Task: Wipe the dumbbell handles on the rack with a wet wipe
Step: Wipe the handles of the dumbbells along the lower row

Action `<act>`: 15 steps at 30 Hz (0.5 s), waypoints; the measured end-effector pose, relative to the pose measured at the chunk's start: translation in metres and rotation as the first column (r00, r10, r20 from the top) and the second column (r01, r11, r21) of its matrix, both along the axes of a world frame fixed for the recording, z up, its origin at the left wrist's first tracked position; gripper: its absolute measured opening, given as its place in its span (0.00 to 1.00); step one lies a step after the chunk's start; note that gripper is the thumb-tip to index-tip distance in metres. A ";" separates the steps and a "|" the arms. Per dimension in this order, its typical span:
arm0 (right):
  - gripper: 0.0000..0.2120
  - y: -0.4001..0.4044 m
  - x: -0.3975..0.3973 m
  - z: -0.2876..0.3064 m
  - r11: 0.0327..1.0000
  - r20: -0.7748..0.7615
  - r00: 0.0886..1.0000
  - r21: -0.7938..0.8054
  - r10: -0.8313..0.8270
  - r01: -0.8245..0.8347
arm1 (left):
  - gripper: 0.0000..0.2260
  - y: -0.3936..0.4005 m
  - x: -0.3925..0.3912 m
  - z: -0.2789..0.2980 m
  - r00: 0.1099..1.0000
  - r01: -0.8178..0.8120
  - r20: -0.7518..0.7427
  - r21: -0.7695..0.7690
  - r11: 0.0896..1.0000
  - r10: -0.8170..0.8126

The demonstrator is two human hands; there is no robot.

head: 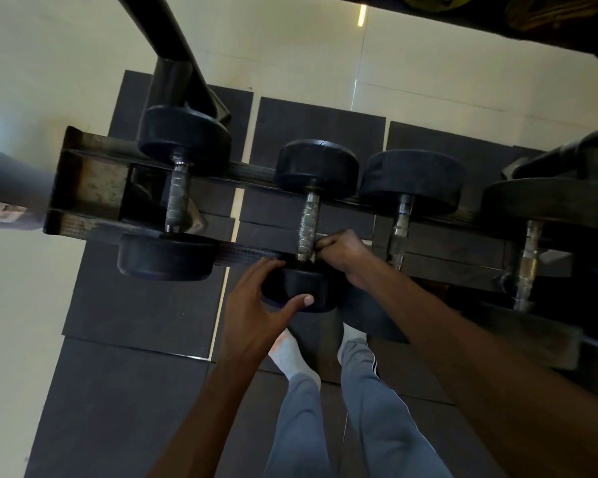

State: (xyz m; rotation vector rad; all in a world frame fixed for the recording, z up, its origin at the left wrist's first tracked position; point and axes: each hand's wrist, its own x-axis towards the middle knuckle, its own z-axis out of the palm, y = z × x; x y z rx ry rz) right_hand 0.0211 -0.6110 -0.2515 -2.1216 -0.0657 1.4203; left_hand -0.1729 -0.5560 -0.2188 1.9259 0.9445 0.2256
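The person's grey trouser legs point(328, 408) and white socks fill the bottom of the view, with both forearms reaching out over them to the dumbbell rack point(94, 188). The left hand point(256, 305) cups the near rubber head point(301, 288) of the middle dumbbell, fingers and thumb spread around it to brace it. The right hand point(339, 250) is curled at the near end of that dumbbell's knurled handle point(308, 225); its grip looks clamped there, and a sliver of white beside the fingers may be the wet wipe, though it is too small to be sure.

The dumbbell rests only on the rack's two rails, so a hard rub could roll it or nudge it off toward the socked feet directly below. The rough knurling could also snag and tear a thin wipe.

The rack is worn and rust-stained at its left end. Beneath it lie dark rubber mats point(135, 305) on glossy cream floor tiles point(21, 288).
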 end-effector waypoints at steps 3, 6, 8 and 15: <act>0.10 0.001 -0.006 0.006 0.996 -0.011 0.996 0.011 -0.094 0.094 | 0.30 0.000 0.000 0.000 1.000 -0.003 0.002 -0.002 1.000 0.003; 0.08 -0.007 -0.003 0.013 0.990 -0.117 0.986 0.055 -0.122 0.130 | 0.30 0.000 -0.001 -0.001 1.000 -0.006 0.004 -0.007 1.000 0.006; 0.04 -0.011 0.002 0.012 0.982 -0.210 0.969 0.107 -0.131 0.156 | 0.30 -0.001 -0.001 -0.002 1.000 -0.009 0.001 -0.009 1.000 0.009; 0.05 -0.014 0.011 0.006 0.995 -0.114 0.993 0.099 0.028 -0.017 | 0.31 0.000 -0.001 0.000 1.000 -0.009 -0.014 -0.017 1.000 0.008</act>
